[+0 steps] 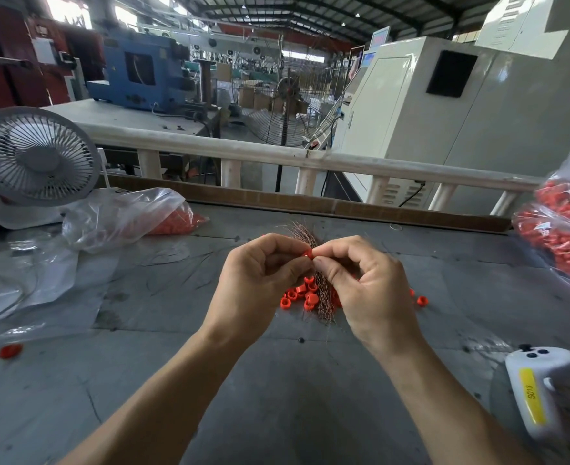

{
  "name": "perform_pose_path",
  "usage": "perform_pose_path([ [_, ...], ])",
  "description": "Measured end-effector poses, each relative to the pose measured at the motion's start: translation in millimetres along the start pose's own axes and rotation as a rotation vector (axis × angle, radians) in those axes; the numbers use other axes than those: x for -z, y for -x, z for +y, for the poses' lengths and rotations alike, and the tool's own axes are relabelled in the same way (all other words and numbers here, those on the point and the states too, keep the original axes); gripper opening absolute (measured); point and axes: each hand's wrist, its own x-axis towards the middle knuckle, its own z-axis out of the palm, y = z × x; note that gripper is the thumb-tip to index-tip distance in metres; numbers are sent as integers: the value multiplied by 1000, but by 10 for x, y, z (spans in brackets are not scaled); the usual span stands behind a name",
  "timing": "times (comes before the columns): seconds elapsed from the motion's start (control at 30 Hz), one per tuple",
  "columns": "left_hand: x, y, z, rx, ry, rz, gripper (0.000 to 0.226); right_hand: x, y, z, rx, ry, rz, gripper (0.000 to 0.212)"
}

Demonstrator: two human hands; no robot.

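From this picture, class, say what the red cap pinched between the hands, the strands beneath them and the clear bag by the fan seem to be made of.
Red cap: probably moulded plastic; uniform bright colour, smooth matte surface.
Strands: likely bare copper wire; hair-thin, reddish-brown with a metallic glint.
Clear bag: thin plastic film; see-through, crinkled, with glossy highlights.

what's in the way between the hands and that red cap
Nothing visible. The left hand and right hand both pinch the red cap directly, held above the copper wires.
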Motion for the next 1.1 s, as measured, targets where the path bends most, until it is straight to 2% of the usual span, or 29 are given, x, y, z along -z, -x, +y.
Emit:
perform_pose_path([
  [0.4, 8, 3, 20, -4, 33, -18, 19, 13, 2, 9, 113, 108, -12, 6],
  [0.9, 4, -5, 6, 51, 77, -17, 16, 40, -11, 35, 101, 101, -67, 9],
  [1.0, 16, -1, 0, 81, 98, -33, 15, 43, -7, 32, 150, 162, -68, 7],
  [1.1, 28, -7, -1, 145, 185, -27, 27, 28, -1, 19, 209, 238, -69, 11],
])
